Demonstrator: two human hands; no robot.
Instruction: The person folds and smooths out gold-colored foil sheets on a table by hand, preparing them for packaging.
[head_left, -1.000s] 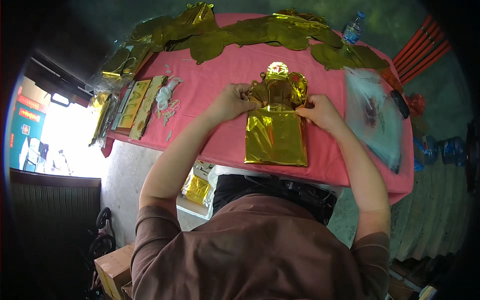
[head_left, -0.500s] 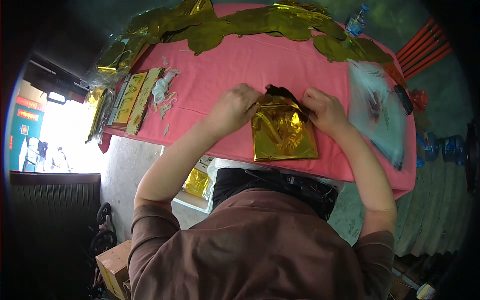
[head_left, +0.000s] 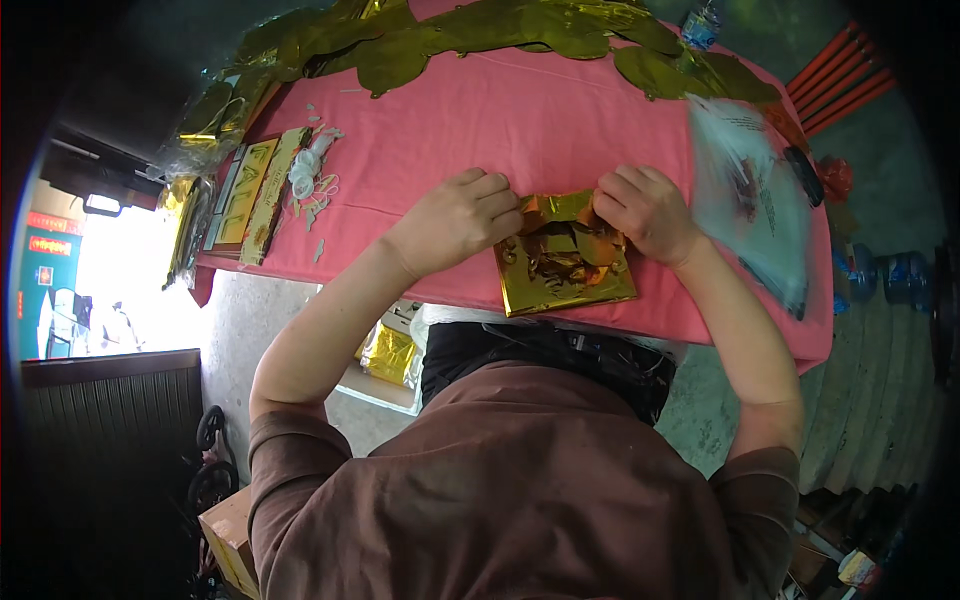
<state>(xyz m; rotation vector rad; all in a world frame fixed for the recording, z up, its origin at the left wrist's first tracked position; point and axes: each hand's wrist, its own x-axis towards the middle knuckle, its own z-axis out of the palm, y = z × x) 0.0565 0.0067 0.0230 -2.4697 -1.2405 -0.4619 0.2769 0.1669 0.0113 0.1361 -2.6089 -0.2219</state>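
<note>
**Both hands on the folded gold foil**

I see the foil (head_left: 565, 262) lying flat on the pink table (head_left: 480, 110), close to its near edge, right in front of me. Folded as it is now, it is close to square, so I can't call a clear long axis; its edges sit slightly askew to the table edge, the near-right corner a bit higher in the view than the near-left.

A second ago the foil was longer, stretching from its crumpled top down toward me; half a second ago it was already shorter. Now it is shorter still, with the top folded down onto it.

It is shiny gold, smooth and mirror-like along the near part, crinkled with orange and dark reflections at the far part.

My left hand (head_left: 455, 220) is curled, fingertips pressing the foil's far-left corner. My right hand (head_left: 648, 212) is closed in a pinch on the far-right folded edge.
</note>
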